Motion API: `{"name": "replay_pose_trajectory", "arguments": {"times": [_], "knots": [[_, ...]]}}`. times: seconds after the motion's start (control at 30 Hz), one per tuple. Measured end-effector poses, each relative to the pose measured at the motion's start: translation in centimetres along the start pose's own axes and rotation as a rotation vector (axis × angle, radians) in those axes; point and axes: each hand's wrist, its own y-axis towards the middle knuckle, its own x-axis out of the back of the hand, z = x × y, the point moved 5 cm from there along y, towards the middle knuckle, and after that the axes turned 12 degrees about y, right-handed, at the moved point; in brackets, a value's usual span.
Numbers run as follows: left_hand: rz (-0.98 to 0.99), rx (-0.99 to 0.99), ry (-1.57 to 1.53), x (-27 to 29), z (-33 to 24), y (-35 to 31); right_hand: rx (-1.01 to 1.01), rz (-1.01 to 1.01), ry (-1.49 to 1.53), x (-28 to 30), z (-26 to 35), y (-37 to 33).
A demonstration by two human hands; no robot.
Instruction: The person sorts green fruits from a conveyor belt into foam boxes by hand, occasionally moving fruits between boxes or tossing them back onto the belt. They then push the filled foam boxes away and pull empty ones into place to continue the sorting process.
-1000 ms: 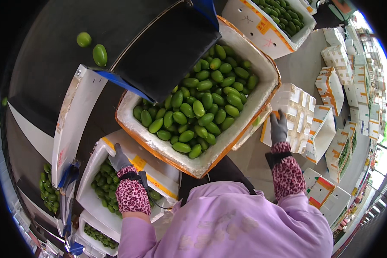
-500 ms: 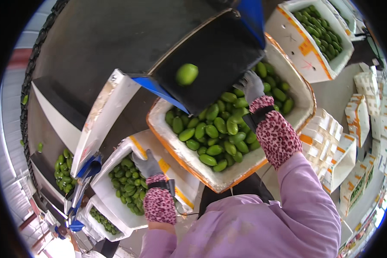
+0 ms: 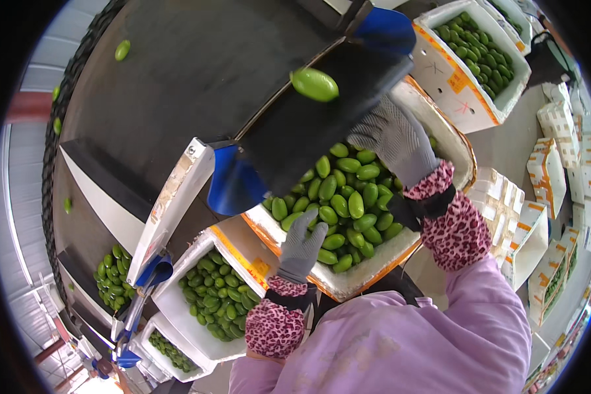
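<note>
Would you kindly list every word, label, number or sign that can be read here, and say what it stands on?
Nothing reads clearly enough to quote.
Upper-right white foam box: a dark mark and a pinkish mark, too small to read.
Orange tape patch on that box: tiny marks, too small to read.
Yellow-orange tape on the larger lower-left box: possible print, too blurred to read.

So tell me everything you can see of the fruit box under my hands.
The box looks like white foam, scuffed, open-topped, with orange tape along its rim. It sits turned cornerwise, holding many oval green fruit. A black flap overhangs its far left side. Your gloved left hand and right hand are over it; whether either touches it is unclear.
</note>
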Motion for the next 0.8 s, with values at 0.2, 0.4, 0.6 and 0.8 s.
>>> {"name": "replay_pose_trajectory", "arguments": {"times": [0.2, 0.4, 0.6, 0.8], "knots": [[-0.136, -0.143, -0.611, 5.9, -5.4, 3.9, -0.11, 0.528, -0.054, -6.2, 2.1, 3.4], [-0.35, -0.119, -0.467, 12.3, -8.4, 6.1, 0.018, 0.323, -0.726, -6.7, 5.0, 5.8], [-0.348, -0.255, -0.517, 10.0, -6.7, 5.3, -0.11, -0.073, -1.921, 10.0, 6.6, 6.7], [-0.348, -0.018, -0.548, 6.3, -3.8, 1.9, -0.312, -0.361, -2.343, 15.0, 2.5, 4.5]]}}
